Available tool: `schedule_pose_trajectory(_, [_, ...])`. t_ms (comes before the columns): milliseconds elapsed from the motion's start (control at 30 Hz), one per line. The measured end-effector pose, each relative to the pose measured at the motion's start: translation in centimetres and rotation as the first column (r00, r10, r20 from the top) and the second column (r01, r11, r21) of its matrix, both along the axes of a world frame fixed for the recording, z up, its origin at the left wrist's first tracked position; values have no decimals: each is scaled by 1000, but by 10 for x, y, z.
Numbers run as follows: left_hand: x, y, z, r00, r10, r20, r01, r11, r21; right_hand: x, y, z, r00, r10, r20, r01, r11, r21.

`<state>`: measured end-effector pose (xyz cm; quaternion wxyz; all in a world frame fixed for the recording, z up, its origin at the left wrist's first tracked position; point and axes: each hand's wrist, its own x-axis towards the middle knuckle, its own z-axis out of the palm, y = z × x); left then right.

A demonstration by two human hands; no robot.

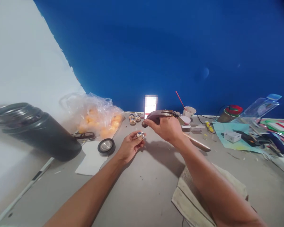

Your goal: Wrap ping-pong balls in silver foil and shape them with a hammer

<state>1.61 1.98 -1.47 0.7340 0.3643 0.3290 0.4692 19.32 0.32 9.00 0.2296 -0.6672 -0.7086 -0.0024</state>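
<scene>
My left hand [131, 146] is closed on a small shiny ball [140, 135] covered in silvery, gold and blue bits, pinched at the fingertips above the table. My right hand [170, 130] wraps round a brownish tool that looks like a glue gun [159, 115]. Its narrow tip points down and left, just above and right of the ball, apart from it. The tool's long copper-coloured handle [197, 142] sticks out below my wrist; my fingers' far side is hidden. Several similar decorated balls [132, 119] sit together behind my left hand.
A lit phone [150, 105] leans against the blue wall. Left are a clear bag of orange balls [101, 121], a black lid [106, 147], white paper [90, 159] and a large dark flask [40, 130]. Right are a paper cup [189, 111], a folded cloth [191, 201] and a plastic bottle [262, 107].
</scene>
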Motion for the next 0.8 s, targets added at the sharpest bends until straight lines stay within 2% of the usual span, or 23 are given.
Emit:
schedule_pose_trajectory(167, [1, 1, 1, 996, -80, 27, 79, 996, 37, -2, 2, -4, 993, 82, 84, -67, 982, -177])
schedule_pose_trajectory(333, [0, 0, -2, 999, -31, 41, 31, 999, -10, 3, 2, -1, 1000, -4, 6, 4, 1000, -15])
schedule_pose_trajectory(400, [-1, 1, -2, 999, -32, 42, 32, 999, -13, 2, 2, -1, 1000, -15, 1, 15, 999, -41])
schedule_pose_trajectory(500, [0, 0, -1, 997, -68, 38, 68, 998, 0, 0, 3, -4, 997, 56, 46, -50, 989, -138])
schedule_pose_trajectory(567, [0, 0, 0, 996, -77, 36, 76, 997, 2, 0, 2, -3, 996, 69, 55, -61, 990, -127])
schedule_pose_trajectory(700, [0, -1, 3, 997, -65, 38, 64, 998, 19, 2, -1, 3, 1000, -20, -10, 19, 999, -32])
schedule_pose_trajectory(800, [1, -2, 3, 997, -76, 27, 74, 996, 47, 1, -1, 2, 999, 32, -2, -32, 993, -110])
